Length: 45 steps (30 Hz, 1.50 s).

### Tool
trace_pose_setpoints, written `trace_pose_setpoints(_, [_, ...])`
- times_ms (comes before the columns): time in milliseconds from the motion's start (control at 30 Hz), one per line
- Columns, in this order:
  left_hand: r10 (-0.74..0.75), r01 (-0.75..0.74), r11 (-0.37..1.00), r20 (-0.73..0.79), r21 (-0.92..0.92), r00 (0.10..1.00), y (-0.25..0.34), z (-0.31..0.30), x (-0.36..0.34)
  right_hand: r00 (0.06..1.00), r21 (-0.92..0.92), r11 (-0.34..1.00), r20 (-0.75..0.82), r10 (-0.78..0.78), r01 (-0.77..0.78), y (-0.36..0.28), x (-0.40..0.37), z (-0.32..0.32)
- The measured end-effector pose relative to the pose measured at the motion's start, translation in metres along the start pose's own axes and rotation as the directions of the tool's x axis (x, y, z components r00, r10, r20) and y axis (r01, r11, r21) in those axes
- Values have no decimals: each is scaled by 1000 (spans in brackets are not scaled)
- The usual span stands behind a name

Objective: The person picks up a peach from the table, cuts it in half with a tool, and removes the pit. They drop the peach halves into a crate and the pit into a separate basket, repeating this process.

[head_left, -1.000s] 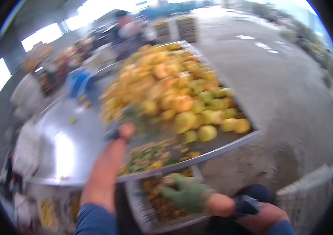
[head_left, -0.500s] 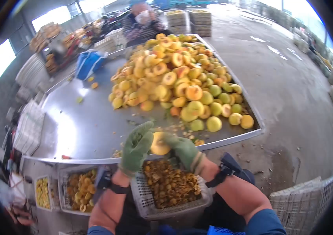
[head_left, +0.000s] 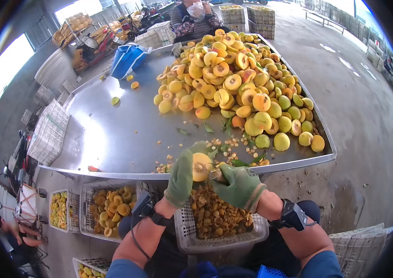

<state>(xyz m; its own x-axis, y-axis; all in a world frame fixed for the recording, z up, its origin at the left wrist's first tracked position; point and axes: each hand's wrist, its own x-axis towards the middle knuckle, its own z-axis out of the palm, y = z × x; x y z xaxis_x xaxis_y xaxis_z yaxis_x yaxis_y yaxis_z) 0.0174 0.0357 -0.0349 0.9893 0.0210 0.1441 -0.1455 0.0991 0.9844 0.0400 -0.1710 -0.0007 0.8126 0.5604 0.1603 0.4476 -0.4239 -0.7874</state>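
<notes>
My left hand, in a green knit glove, grips a yellow peach half with its cut face turned toward me. Close at the fruit's right side is my right hand, gloved the same way, its fingers closed around something small that I cannot make out. Below both hands, between my knees, a white plastic crate holds brown peach pits and scraps. On the metal table beyond rises a large heap of halved and whole peaches.
Pits and leaves lie scattered near the table's front edge. A blue bag stands at the table's far left. Crates of peach halves sit on the floor at left. Across the table sits a person; stacked crates stand behind.
The view has shifted, so the table and heap appear farther right. My right hand has turned, its closed fingers now at the peach half's lower right edge; my left still holds the fruit.
</notes>
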Motion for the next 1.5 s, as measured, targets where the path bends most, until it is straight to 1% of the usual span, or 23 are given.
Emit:
trace_pose_setpoints(67, [-27,19,993,69,112,997,-1,1,-6,999,-78,996,12,-43,44,4,-1,2])
trace_pose_setpoints(100, [-39,32,995,69,95,997,0,4,-8,998,-116,991,19,-61,63,4,-3,3])
trace_pose_setpoints(133, [-48,43,996,69,78,996,3,7,-8,999,-138,990,41,-14,19,-1,-2,0])
trace_pose_setpoints(233, [-102,103,995,91,-6,991,4,10,-9,999,-128,991,28,-25,28,2,-4,4])
trace_pose_setpoints(267, [-124,129,991,102,-41,987,4,10,-10,998,-128,992,61,1,7,1,-4,2])
trace_pose_setpoints(333, [-89,84,996,116,42,989,3,11,-11,990,-131,991,127,52,-35,-2,-5,-3])
trace_pose_setpoints(467, [-77,50,982,147,180,986,13,18,-10,986,-133,991,156,50,-29,7,-5,1])
trace_pose_setpoints(567, [-11,-15,979,128,204,992,6,20,-9,984,-103,994,169,61,-44,10,-6,5])
trace_pose_setpoints(633, [-12,-15,972,112,235,994,10,24,-11,979,-87,993,183,90,-75,8,-7,3])
trace_pose_setpoints(733, [3,-28,957,84,289,996,10,24,-11,984,-92,993,156,84,-70,8,-9,6])
trace_pose_setpoints(867, [7,-21,948,45,318,999,10,25,-12,982,-41,997,176,68,-61,12,-10,7])
trace_pose_setpoints(933, [78,-84,899,30,429,996,18,30,-13,980,-3,998,189,59,-59,13,-12,8])
trace_pose_setpoints(1000, [167,-168,839,48,517,985,19,30,-16,974,88,996,225,12,-33,24,-16,5])
trace_pose_setpoints(1033, [226,-237,818,87,523,970,13,24,-16,965,188,980,236,-115,71,34,-17,8])
trace_pose_setpoints(1067, [191,-212,884,93,417,977,1,15,-17,840,458,797,173,-515,395,44,-13,28])
trace_pose_setpoints(1100, [156,-179,936,99,304,983,-12,6,-17,435,812,265,14,-900,521,48,-5,51])
trace_pose_setpoints(1133, [120,-139,972,104,189,987,-12,11,-14,327,847,216,53,-944,486,51,0,61])
trace_pose_setpoints(1167, [26,-33,983,42,180,999,-8,12,-19,364,809,295,109,-925,509,53,6,68])
trace_pose_setpoints(1200, [50,-49,971,0,235,999,-13,16,-14,848,376,821,144,-509,429,38,-3,52])
trace_pose_setpoints(1233, [78,-52,947,-69,318,995,-15,18,-10,986,-5,993,121,115,-115,21,-13,35])
trace_pose_setpoints(1267, [53,-42,942,-26,332,998,-9,23,-9,987,-21,995,126,102,-100,16,-16,29])
trace_pose_setpoints(1367, [-15,-2,925,44,379,999,-8,26,-10,979,-171,981,161,124,-97,8,-19,6])
trace_pose_setpoints(1500, [-2,-19,906,50,424,999,-9,24,-9,995,-146,987,63,77,-67,29,-18,33])
